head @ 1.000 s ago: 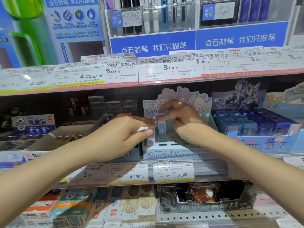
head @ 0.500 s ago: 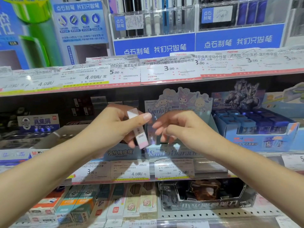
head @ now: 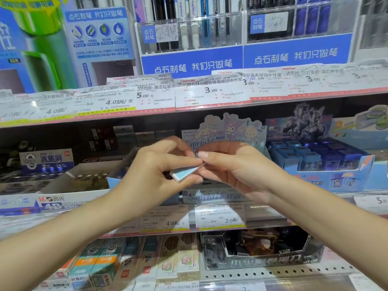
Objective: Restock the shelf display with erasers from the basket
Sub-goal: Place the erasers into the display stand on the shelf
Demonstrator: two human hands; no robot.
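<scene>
Both hands meet mid-air before the middle shelf (head: 210,232). Left hand (head: 155,171) pinches a light-blue eraser (head: 184,172) between thumb and fingers; right hand (head: 235,164) pinches its far end. Eraser sits tilted, in front of the cartoon-character display box (head: 228,131), not yet in it.

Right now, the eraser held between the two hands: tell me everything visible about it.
The eraser is a small flat rectangular block with a light blue face and a white edge showing at its lower left end; any print is too blurred to read. It lies tilted, low at its left end and rising to the right. The left hand grips it between thumb and fingers, and the right hand pinches its right end. It is held in the air in front of the cartoon-character display box on the middle shelf, not yet placed.
</scene>
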